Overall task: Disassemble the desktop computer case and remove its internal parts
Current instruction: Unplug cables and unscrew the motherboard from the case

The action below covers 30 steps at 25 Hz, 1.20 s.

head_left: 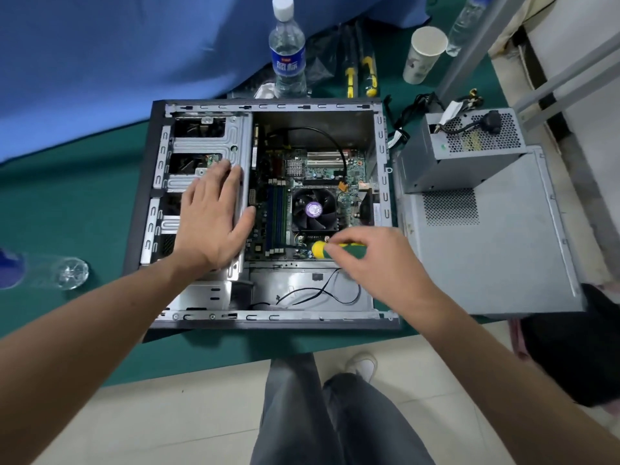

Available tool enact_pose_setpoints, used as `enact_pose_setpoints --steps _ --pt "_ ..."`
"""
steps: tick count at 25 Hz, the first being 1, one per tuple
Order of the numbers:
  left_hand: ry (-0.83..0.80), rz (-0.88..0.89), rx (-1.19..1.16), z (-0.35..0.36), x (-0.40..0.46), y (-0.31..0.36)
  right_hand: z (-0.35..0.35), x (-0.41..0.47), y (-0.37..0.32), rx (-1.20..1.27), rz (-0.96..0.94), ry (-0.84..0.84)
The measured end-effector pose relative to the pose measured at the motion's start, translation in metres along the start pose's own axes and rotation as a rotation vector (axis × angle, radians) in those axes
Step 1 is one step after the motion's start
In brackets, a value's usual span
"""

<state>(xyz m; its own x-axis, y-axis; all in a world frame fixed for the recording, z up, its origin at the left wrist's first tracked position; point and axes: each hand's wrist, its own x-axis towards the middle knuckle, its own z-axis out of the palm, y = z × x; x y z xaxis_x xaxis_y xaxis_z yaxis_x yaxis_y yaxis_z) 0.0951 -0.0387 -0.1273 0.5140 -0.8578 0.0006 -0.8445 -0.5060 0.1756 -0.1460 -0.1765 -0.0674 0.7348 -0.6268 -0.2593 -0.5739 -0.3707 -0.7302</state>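
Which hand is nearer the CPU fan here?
Right. The right hand, holding the screwdriver, sits just below and right of the CPU fan. The left hand rests flat on the drive cage, further left.

Bottle label [288, 63]: you see white characters on blue, too blurred to read.
Fan sticker [314, 208]: you see a purple round sticker, its print too small to read.
Other readable text: you have none.
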Motion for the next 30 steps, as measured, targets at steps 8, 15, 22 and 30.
enact_pose_setpoints --steps 8,15,22,30 --pt "-0.004 -0.006 -0.003 0.001 0.001 -0.001 0.025 0.016 -0.006 -0.309 0.005 -0.103" --pt "-0.014 -0.017 0.006 -0.001 0.001 0.0 0.026 0.021 -0.004 -0.308 -0.013 -0.117" --pt "-0.004 -0.02 0.001 -0.001 0.001 0.001 0.024 0.034 -0.028 -0.489 -0.108 -0.213" --pt "-0.019 -0.028 -0.012 -0.006 0.0 0.003 0.048 0.077 -0.097 -0.527 0.014 -0.294"
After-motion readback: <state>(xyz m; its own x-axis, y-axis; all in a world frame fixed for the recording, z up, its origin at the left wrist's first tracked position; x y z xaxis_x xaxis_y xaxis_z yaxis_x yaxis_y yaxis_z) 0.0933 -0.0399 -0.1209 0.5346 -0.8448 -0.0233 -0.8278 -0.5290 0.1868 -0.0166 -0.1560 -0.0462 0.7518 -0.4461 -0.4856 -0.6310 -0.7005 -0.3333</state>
